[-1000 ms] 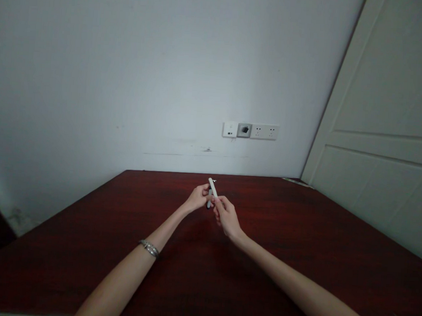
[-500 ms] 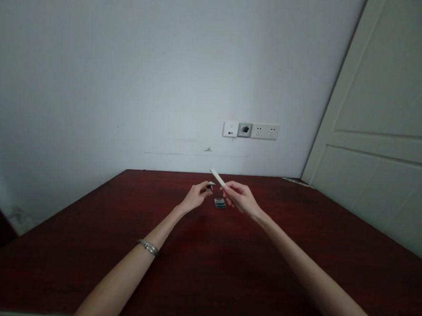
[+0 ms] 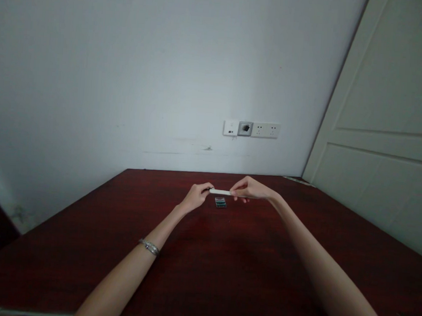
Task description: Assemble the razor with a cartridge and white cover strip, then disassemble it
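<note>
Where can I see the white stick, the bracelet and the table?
White stick (image 3: 220, 192), head view: middle of its visible length.
Bracelet (image 3: 149, 247), head view: middle of its visible band.
Table (image 3: 221, 273), head view: bare top.

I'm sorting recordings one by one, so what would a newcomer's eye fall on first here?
The white stick, held nearly level by the right hand, with its far end at the left hand. Next, the small dark item lying just below it in view on the red-brown table; then the sockets on the pale wall behind.
</note>
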Demonstrator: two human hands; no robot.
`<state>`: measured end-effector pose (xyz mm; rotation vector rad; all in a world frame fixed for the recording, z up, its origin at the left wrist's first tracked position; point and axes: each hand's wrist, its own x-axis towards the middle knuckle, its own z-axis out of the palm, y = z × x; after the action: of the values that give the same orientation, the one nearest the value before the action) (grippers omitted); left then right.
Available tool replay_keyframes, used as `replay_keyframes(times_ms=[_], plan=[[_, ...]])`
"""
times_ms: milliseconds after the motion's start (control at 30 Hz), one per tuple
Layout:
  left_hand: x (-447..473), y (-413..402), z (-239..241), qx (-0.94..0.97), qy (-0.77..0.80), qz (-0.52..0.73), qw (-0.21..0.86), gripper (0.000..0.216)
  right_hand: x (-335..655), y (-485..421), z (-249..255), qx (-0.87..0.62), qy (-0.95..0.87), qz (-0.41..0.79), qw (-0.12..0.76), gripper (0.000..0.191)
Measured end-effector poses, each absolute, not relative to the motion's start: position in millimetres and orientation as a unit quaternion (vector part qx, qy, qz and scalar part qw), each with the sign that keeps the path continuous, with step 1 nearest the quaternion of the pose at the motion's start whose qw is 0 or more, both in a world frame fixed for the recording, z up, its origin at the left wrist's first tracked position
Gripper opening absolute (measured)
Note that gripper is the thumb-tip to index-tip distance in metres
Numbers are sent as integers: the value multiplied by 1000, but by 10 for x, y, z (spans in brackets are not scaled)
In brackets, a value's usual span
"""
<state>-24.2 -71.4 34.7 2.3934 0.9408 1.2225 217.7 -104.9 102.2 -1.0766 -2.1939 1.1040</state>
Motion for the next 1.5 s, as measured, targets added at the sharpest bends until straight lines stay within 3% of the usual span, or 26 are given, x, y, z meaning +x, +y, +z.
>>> replay_keyframes(times_ms=[467, 733, 867, 1367, 1500], plan=[[-245, -714, 329, 823, 339, 423, 170, 12, 2235, -1042, 918, -400, -786, 382, 276, 33], [-140, -739, 296, 727, 349, 419, 418, 19, 2351, -936, 838, -442, -746, 334, 369, 38], [-85, -816, 364, 710, 353, 378, 478, 22, 2159, -965, 899, -398, -778, 318, 366, 37], [-107, -798, 380, 706, 330, 376, 501, 24, 2106, -828, 887, -388, -781, 309, 380, 37], [-121, -791, 401, 698, 346, 391, 490, 23, 2152, -782, 758, -429, -706, 324, 461, 35]])
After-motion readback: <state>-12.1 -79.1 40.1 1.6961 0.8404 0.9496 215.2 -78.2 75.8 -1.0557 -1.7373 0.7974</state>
